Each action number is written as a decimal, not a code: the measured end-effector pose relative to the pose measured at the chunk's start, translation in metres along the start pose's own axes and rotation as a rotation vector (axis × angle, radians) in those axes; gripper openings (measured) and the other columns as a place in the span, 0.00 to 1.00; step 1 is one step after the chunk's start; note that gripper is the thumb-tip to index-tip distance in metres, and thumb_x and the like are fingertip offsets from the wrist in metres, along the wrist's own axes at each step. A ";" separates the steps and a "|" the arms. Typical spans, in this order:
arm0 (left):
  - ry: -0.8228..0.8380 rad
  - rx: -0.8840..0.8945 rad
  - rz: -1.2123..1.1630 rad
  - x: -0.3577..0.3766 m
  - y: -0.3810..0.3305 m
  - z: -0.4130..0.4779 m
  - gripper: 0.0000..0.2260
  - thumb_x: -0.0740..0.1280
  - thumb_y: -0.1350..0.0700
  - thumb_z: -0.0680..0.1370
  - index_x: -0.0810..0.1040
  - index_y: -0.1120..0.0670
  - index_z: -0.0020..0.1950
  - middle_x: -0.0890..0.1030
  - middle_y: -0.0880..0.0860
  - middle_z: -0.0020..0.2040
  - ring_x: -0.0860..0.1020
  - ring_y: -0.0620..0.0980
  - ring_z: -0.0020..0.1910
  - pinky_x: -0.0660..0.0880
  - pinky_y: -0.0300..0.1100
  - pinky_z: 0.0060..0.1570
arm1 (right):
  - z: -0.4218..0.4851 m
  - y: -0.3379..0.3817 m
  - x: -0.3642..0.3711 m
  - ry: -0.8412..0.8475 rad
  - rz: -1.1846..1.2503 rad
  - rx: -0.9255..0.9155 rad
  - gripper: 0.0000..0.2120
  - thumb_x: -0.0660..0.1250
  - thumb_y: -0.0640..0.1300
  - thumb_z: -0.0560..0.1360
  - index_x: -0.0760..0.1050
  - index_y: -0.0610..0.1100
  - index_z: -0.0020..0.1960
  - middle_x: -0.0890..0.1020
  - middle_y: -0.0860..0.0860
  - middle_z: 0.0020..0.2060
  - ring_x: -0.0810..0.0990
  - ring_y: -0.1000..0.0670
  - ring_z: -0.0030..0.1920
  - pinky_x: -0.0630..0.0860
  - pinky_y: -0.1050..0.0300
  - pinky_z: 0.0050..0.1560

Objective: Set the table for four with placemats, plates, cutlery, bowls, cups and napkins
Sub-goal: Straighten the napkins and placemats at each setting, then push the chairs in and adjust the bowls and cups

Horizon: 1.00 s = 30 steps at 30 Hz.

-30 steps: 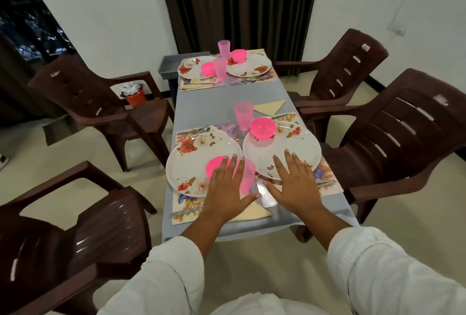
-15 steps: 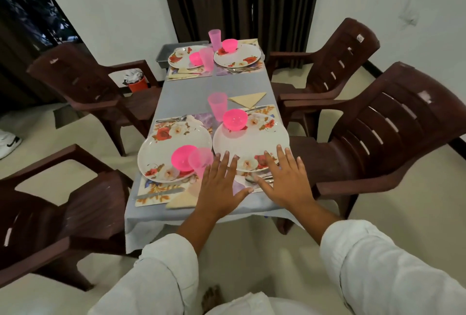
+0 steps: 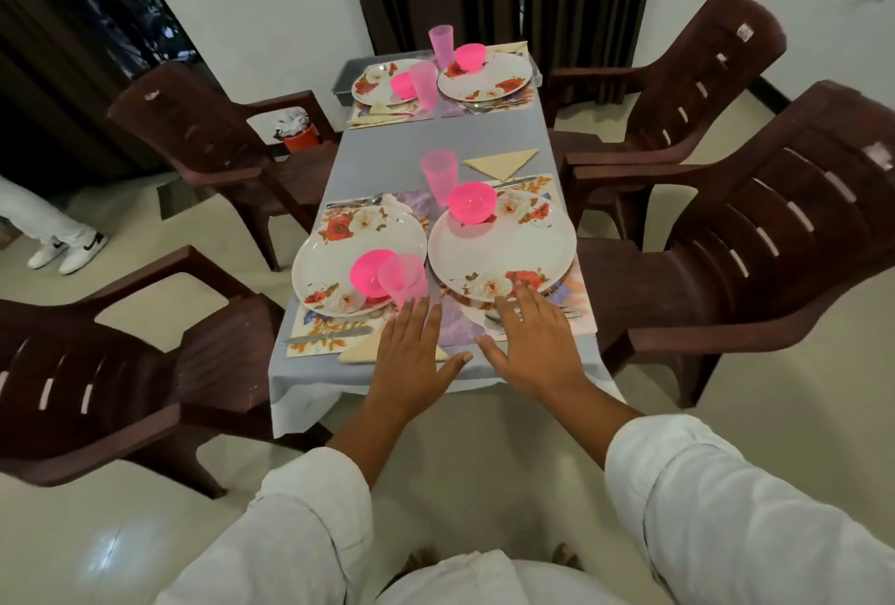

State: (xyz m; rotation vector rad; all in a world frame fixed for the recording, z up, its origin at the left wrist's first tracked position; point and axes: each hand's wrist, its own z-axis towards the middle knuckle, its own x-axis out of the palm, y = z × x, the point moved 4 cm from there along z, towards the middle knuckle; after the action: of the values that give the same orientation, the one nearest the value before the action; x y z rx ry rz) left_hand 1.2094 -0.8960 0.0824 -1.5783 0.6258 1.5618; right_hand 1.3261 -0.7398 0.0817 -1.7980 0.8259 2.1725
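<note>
Table (image 3: 436,139) carries four flowered plates (image 3: 503,255) on placemats (image 3: 317,321), with pink bowls (image 3: 471,202) and cups (image 3: 439,173) alongside. Left hand (image 3: 411,352) and right hand (image 3: 537,348) lie, perhaps hover, at its near edge, fingers (image 3: 416,314) spread, holding nothing.

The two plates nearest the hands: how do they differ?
The left plate holds the left bowl toward its near side, the left cup close against it. The right plate has the right bowl at its far rim, the right cup standing off the plate beyond. Both are round, white and flowered.
</note>
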 end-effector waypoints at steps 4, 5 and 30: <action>0.004 -0.050 0.000 -0.008 0.028 -0.017 0.42 0.47 0.27 0.78 0.61 0.56 0.80 0.63 0.57 0.80 0.60 0.58 0.79 0.62 0.61 0.75 | -0.005 0.038 0.012 0.009 -0.048 -0.069 0.34 0.56 0.70 0.77 0.69 0.50 0.75 0.73 0.44 0.73 0.72 0.41 0.72 0.69 0.44 0.70; 0.005 -0.085 0.002 -0.012 0.058 -0.032 0.42 0.48 0.27 0.78 0.62 0.56 0.80 0.64 0.57 0.79 0.60 0.58 0.79 0.63 0.61 0.74 | -0.004 0.070 0.020 0.007 -0.060 -0.119 0.34 0.57 0.70 0.77 0.69 0.50 0.74 0.73 0.44 0.72 0.73 0.42 0.71 0.71 0.44 0.69; 0.045 -0.610 0.008 -0.108 0.528 -0.258 0.36 0.56 0.33 0.80 0.59 0.55 0.81 0.59 0.54 0.81 0.54 0.54 0.81 0.56 0.54 0.77 | 0.043 0.565 0.232 0.543 0.444 0.138 0.26 0.57 0.65 0.80 0.74 0.45 0.64 0.80 0.46 0.58 0.79 0.43 0.57 0.77 0.51 0.55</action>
State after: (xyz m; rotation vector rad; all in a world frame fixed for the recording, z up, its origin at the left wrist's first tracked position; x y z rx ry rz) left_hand 0.9166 -1.4162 0.0581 -2.0533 0.1745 1.8320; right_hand 0.9583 -1.2264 0.0275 -2.3414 1.5794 1.7793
